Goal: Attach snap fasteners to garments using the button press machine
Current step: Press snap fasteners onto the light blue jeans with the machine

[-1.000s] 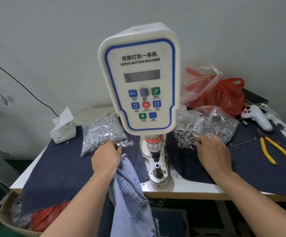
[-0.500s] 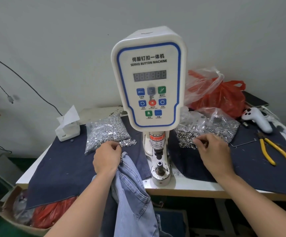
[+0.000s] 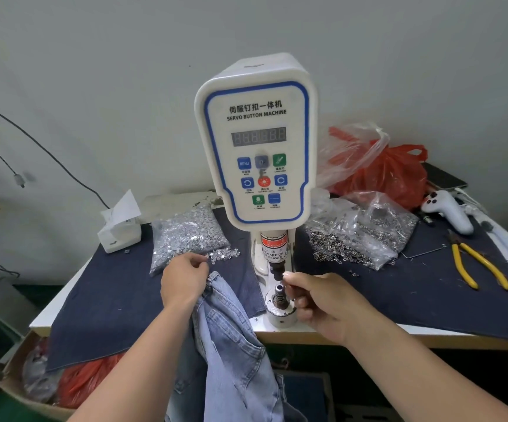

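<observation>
Button press machine (image 3: 257, 153): white housing with blue trim, stands at the middle of the table (image 3: 277, 330), its lower die (image 3: 279, 295) near the front edge. Right hand (image 3: 322, 303): fingertips pinched narrow just above the lower die; whatever it holds is too small to make out. Left hand (image 3: 184, 280): fingers curled, gripping the light blue denim garment (image 3: 231, 345), which hangs over the front edge left of the die. 2 clear bags of fasteners: silver caps (image 3: 185, 236) left of the machine, touching the left fingertips; ring parts (image 3: 359, 236) to its right. Yellow-handled pliers (image 3: 474, 263) near the right edge. Red plastic bag (image 3: 383, 175) toward the back right corner.
</observation>
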Motion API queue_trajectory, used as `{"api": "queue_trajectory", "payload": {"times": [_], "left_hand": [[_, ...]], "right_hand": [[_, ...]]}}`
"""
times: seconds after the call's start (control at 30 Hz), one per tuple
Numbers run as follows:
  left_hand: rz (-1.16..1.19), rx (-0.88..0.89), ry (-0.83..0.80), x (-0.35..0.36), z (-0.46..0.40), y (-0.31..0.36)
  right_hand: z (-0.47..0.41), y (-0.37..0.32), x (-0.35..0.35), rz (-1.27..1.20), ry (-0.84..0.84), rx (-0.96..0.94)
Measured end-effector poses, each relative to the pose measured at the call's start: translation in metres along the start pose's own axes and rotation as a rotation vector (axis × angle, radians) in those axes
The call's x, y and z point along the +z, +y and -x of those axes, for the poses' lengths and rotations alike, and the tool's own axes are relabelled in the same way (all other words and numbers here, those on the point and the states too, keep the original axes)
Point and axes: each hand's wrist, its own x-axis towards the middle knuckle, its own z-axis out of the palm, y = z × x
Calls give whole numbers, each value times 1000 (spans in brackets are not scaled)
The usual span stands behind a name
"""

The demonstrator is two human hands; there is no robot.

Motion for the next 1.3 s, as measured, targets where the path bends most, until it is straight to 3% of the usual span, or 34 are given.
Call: {"api": "queue_trajectory", "payload": {"times": [0.23,0.53,0.7,0.87,0.93,1.0,1.13,1.3], "left_hand": [[78,13,-34,-6,2,-6],[448,-20,-101,-22,18,-5],[586,7,-232,-32,46,5],[551,108,-392,-24,77,26],[501,189,-425,-18,87,36],[493,248,-451,-13,95,45],[499,276,-461,-6,106,53],[504,245,-495,-3,108,56]], "right_hand": [[-2,0,4,-131,-21,82],[0,1,5,-210,-51,118],[0,3,1,-269,-91,130],[2,6,-4,-384,-210,198],[1,4,-8,-316,-238,170],[-2,-1,-16,-192,-200,111],[-19,-8,-43,7,70,-67],[-33,-2,-69,-87,116,-160]]}}
